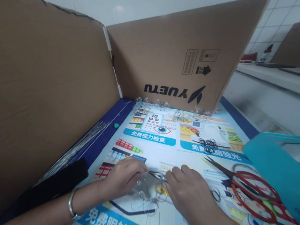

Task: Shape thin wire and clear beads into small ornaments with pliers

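On the poster (161, 151), between cardboard walls (45, 87) | left hand (125, 177) and right hand (189, 193) meet fingertip to fingertip, both pinched on a small wire piece (155, 175) | loose wire (147, 197) lies under the hands | red scissors (250, 192) just right of the right hand | bracelet (71, 202) on left wrist
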`<state>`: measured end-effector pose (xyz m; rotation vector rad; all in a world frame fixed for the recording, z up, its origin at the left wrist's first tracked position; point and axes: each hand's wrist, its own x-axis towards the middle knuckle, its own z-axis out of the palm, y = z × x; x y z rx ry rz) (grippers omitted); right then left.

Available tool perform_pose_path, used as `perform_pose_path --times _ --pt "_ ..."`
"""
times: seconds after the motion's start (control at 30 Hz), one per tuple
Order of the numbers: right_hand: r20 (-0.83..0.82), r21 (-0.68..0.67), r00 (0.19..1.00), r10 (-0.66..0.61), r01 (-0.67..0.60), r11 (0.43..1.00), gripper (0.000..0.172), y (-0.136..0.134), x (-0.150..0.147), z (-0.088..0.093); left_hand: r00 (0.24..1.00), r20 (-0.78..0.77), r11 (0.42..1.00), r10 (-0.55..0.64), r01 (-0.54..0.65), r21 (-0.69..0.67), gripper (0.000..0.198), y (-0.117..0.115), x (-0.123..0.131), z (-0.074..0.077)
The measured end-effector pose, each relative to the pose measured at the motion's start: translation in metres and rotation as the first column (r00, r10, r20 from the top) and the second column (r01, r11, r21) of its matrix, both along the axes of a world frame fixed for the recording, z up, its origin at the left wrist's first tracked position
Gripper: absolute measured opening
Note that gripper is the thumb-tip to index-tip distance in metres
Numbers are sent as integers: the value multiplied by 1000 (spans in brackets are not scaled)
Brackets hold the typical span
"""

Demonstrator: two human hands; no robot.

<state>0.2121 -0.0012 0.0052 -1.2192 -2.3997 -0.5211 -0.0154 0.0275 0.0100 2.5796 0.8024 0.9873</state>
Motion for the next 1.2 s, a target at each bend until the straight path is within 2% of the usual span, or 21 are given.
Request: perform_pose_path --times 0.13,0.3,0.6,0.87,1.07,1.2 --pt "62 34 998 -14 11 999 15 -8 -3 7 1000 9 996 -22 23 -85 13 2 1 5" --pt "140 82 990 -26 14 996 14 -17 -7 14 999 14 997 41 -40 -73 12 1 3 5" --pt "104 80 994 -31 23 997 13 -15 -7 14 986 48 982 162 -157 -101 13 -2 8 8" --pt "103 70 995 -17 10 998 10 -11 -7 10 974 48 969 223 -216 -118 13 -5 12 11" --pt "144 118 989 -19 2 993 11 -15 -9 12 952 33 938 305 -294 -185 14 -6 15 11" --pt "154 144 988 -11 -11 990 12 -18 -11 13 922 7 892 386 -372 -256 15 -7 17 12"
